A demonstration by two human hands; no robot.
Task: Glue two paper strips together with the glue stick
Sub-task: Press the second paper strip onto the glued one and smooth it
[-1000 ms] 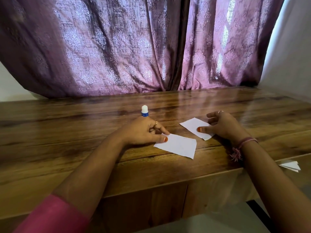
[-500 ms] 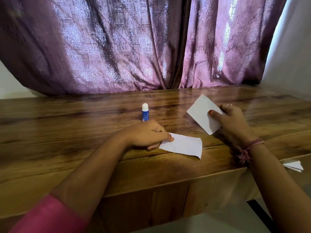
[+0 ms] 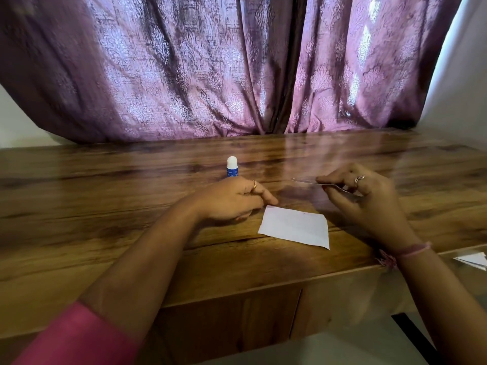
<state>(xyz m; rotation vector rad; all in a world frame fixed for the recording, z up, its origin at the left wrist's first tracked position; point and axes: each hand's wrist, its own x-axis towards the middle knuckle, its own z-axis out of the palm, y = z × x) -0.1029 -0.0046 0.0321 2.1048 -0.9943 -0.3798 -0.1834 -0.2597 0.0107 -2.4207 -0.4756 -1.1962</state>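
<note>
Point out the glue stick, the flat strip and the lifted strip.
glue stick (image 3: 232, 167): head view, blue body below cap.
flat strip (image 3: 295, 225): head view, middle of sheet.
lifted strip (image 3: 305, 181): head view, thin edge-on part.

Purple floral-patterned curtain (image 3: 184, 75), brown woodgrain table (image 3: 105, 233), white paper (image 3: 295, 226).

Both forearms reach forward. The left hand (image 3: 232, 200) lies knuckles up, fingers loosely curled, forefinger pointing right. The right hand (image 3: 361, 192) is raised, thumb and fingers pinched together, wrist bent, a ring showing.
</note>
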